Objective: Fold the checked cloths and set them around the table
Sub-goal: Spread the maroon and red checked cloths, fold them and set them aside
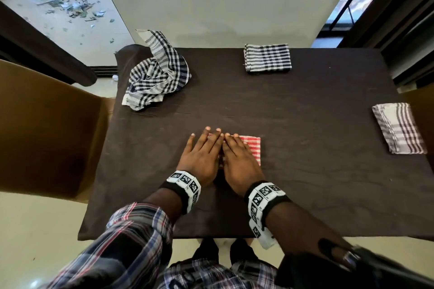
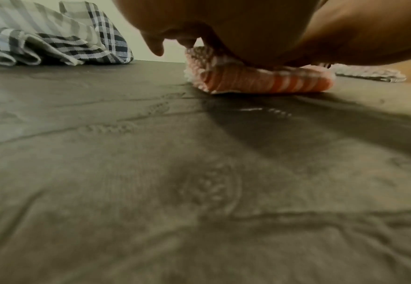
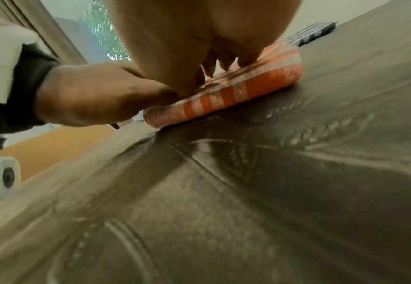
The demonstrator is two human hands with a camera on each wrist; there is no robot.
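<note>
A folded red-and-white checked cloth lies flat on the dark-covered table, near its front middle. Both my hands press on it side by side with straight fingers: my left hand covers its left part, my right hand its middle. The left wrist view shows the cloth's thick folded edge under my palm. In the right wrist view the same cloth lies under my right hand, with my left hand beside it.
A crumpled black-and-white checked cloth lies at the table's far left. A folded black-and-white one sits at the far edge, a folded grey-and-maroon one at the right edge. A brown chair stands to the left.
</note>
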